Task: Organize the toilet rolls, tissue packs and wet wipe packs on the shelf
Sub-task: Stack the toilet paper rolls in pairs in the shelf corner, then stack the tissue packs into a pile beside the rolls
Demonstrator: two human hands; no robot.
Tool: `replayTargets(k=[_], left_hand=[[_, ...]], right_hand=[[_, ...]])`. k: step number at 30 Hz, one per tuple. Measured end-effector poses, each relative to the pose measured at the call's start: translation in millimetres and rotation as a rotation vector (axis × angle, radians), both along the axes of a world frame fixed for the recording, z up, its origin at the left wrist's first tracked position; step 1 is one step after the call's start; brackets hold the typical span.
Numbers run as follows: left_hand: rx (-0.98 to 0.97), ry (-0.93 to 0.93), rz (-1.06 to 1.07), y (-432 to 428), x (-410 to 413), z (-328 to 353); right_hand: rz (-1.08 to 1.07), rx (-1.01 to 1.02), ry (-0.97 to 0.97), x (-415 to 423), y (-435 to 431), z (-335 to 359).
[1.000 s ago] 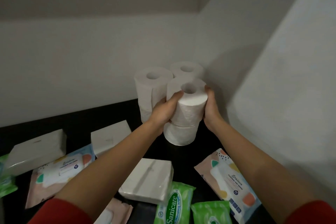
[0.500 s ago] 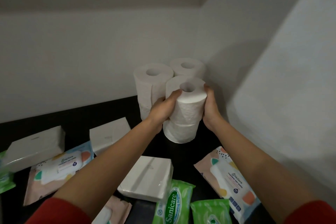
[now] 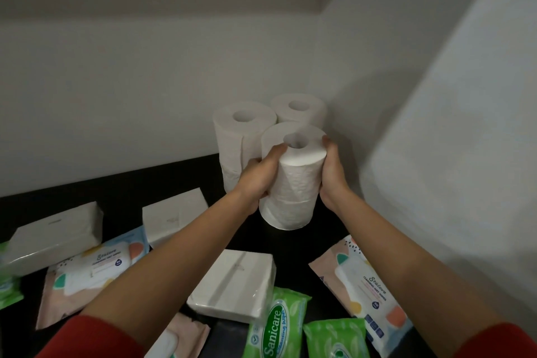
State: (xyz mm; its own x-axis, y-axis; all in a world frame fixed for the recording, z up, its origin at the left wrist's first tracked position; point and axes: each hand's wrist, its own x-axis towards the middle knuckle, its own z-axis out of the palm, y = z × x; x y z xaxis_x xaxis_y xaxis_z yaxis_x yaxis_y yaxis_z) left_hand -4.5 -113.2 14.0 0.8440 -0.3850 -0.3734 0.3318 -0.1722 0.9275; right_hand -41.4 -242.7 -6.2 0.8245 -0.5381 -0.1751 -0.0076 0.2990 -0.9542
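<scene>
I see the left hand point(image 3: 258, 180) and right hand point(image 3: 331, 176) clasped round the front toilet roll point(image 3: 299, 174), stacked in the shelf point(image 3: 116, 192) corner. Two roll stacks point(image 3: 239, 139) stand behind it, with a tissue pack point(image 3: 235, 285) and a "Sanicare" wet wipe pack point(image 3: 279, 325) in front.

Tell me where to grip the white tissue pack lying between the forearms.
Probably from above, spanning the tissue pack across its left and right sides: it lies flat, a thick slab, top bare; the green Sanicare pack crowds its near corner.
</scene>
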Motion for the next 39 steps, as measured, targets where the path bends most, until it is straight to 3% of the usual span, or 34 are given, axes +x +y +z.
replayTargets(k=[19,23,26,34,39], left_hand=[[-0.012,0.006,-0.032,7.1,-3.8,5.5],[-0.048,0.004,-0.006,18.8,-5.4,8.8],[0.021,-0.053,0.017,31.8,-4.6,6.6],[0.155,-0.204,0.068,75.4,-11.5,1.7],[0.260,-0.298,0.131,111.3,-11.0,-4.5]], right_hand=[[-0.013,-0.105,0.045,-3.7,-3.3,3.4],[-0.136,-0.253,0.056,-6.4,1.3,16.6],[-0.230,-0.365,-0.077,-10.8,11.9,25.9],[-0.207,-0.920,-0.245,-15.0,59.8,40.4],[-0.080,-1.043,-0.292,-12.4,97.9,42.8]])
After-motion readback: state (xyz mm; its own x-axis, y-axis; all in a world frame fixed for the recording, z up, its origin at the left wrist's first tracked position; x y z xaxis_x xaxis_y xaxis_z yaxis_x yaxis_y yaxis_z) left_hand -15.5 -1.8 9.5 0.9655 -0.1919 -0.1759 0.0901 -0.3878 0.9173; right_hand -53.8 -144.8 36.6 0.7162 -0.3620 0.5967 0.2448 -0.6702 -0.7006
